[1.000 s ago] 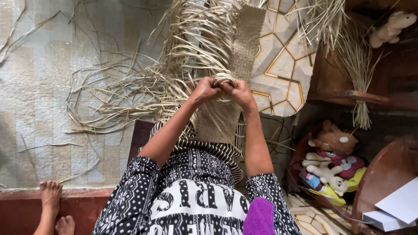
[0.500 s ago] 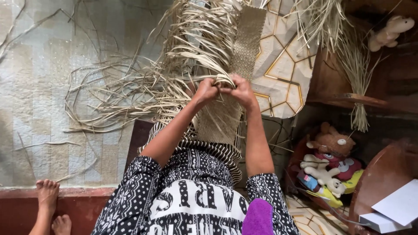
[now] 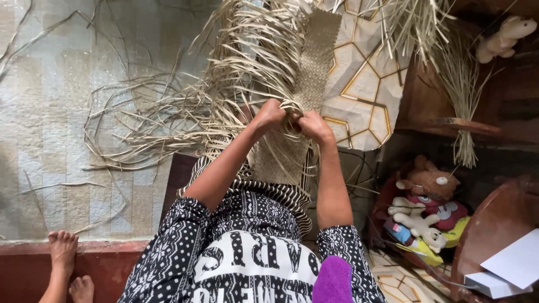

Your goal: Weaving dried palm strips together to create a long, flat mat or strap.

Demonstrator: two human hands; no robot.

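Observation:
My left hand (image 3: 268, 115) and my right hand (image 3: 315, 125) are close together at the edge of a woven straw mat strip (image 3: 314, 67). Both pinch pale dried leaf strands (image 3: 247, 62) where the woven part ends. The finished weave runs up from my hands and down under my forearms toward my lap. Loose unwoven strands fan out to the left and upward over the floor. My arms come out of black and white patterned sleeves.
A pale floor mat (image 3: 62, 140) lies at the left. Another person's bare feet (image 3: 64, 264) rest on a red step at the bottom left. Stuffed toys (image 3: 426, 207), a tied bundle of strands (image 3: 463, 95) and wooden furniture (image 3: 494, 224) stand at the right.
My hands have shifted slightly right and down along the weave's edge, still working the strands. The view has drifted a little.

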